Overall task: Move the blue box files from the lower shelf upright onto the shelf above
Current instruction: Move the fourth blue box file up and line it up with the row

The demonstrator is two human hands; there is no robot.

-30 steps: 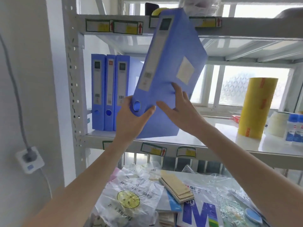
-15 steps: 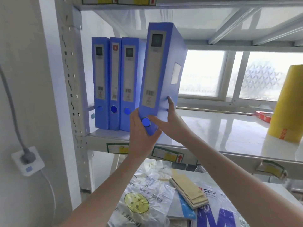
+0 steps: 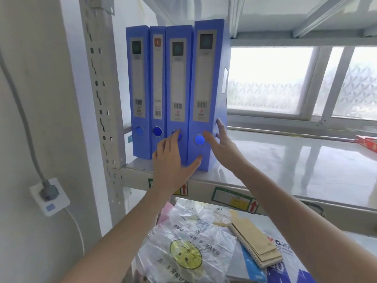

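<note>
Head view, largest first: the rack (image 3: 106, 111) fills the frame from 9 to 3 o'clock, and its upper shelf (image 3: 285, 160) carries all the blue that can be seen. Four files (image 3: 177, 88) stand upright there in a tight row at 11 to 12 o'clock, spines out, each touching the next, the leftmost near the rack post. The fourth file (image 3: 210, 88), at the right end, stands a little forward of the other three.

Below, at 6 o'clock, the lower shelf (image 3: 357, 237) shows only a smiley bag (image 3: 183, 248), a brown pad (image 3: 257, 244) and printed sheets (image 3: 285, 268); no blue file shows on the part in view, so the moving looks done or nearly so, though the frame cuts that shelf off.

The left hand (image 3: 171, 160) lies flat and loose, fingers spread on the lower spine of the third file (image 3: 178, 82), thumb against the fourth, gripping nothing. The right hand (image 3: 222, 144) cups the fourth file's right corner, thumb on the spine, fingertips on the side face, a light steadying hold and no clench.

What seems left: press the fourth flush with the row and let go.
</note>
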